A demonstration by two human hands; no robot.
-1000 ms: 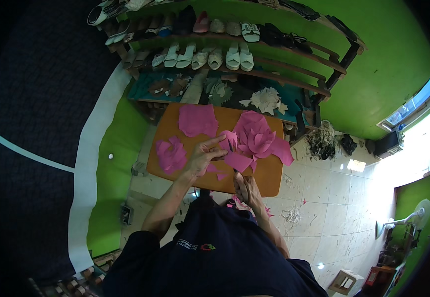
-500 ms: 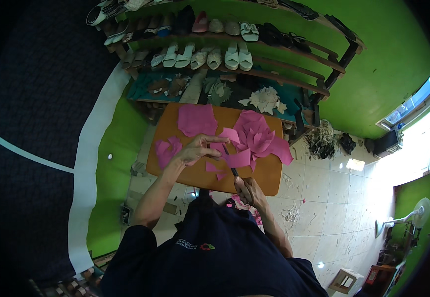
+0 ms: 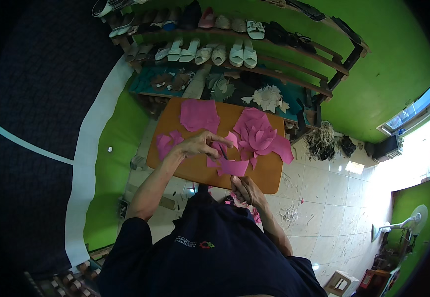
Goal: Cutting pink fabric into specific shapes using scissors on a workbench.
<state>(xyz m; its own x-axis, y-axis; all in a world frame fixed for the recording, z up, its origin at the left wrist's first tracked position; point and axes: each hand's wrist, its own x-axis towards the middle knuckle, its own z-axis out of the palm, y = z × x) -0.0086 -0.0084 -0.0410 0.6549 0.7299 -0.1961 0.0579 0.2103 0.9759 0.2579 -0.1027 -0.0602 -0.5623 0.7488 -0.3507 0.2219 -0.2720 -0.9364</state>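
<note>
Over the small orange-brown table [image 3: 182, 175], my left hand [image 3: 199, 145] pinches a curved pink sheet piece [image 3: 235, 168] between thumb and fingers. My right hand [image 3: 245, 189], lower and to the right, is closed round the handles of dark scissors [image 3: 225, 152]. Their blades reach up to the pink piece, which partly covers them. Just right of it lies a pile of pink petal-shaped cutouts [image 3: 258, 136]. A larger pink sheet [image 3: 199, 115] lies at the table's far left, with pink offcuts [image 3: 164, 145] beside my left wrist.
Beyond the table stands a wooden rack [image 3: 294, 74] with rows of shoes and sandals. Its lowest shelf carries pale cutouts [image 3: 269, 98] and brown scraps. Offcuts litter the tiled floor [image 3: 318, 198]. A white fan [image 3: 415, 218] stands at the right.
The pink piece has turned and swung down toward my right hand, hiding more of the scissors. My right hand has shifted slightly left. The whole view has moved a little.
</note>
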